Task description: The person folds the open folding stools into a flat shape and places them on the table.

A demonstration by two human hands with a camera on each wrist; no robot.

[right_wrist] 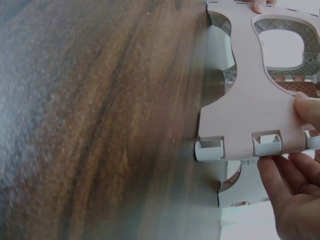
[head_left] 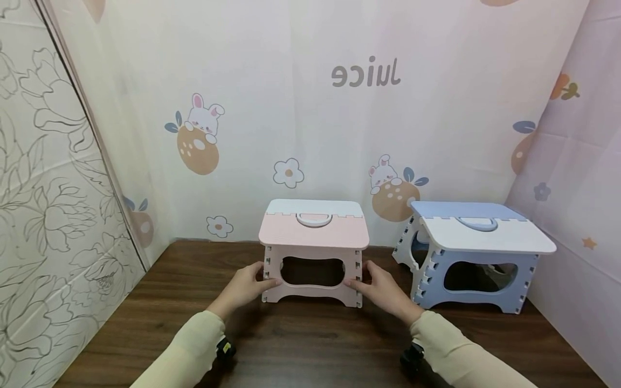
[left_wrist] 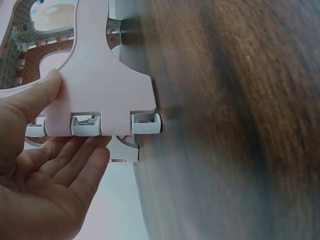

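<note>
A pink-and-white plastic folding stool (head_left: 291, 233), fitted with a pale looped handle (head_left: 314, 220) on its rectangular top, is found upright at the dark brown wood-grained counter (head_left: 310, 345), towards the rear and roughly midway across. Whether every foot is in contact with the surface cannot be told. The stool is held low on both sides by bare hands.

By the left grip (head_left: 247, 286), the left edge of the pink front panel (head_left: 274, 265) is pinched, the thumb being laid on its face and the fingers placed along the white-hinged side. The right edge is pinched in the same manner by the right grip (head_left: 383, 290). Long pale cream sleeves (head_left: 194, 339) are worn, and a small black device (head_left: 225, 348) is noted at each wrist.

A blue-and-white plastic folding stool (head_left: 485, 240) is seen upright just beside the first, on the right, set at an angle. The rear is covered by a pale fabric curtain (head_left: 291, 108), printed with rabbits, fruit, flowers and the reversed word "Juice".
</note>
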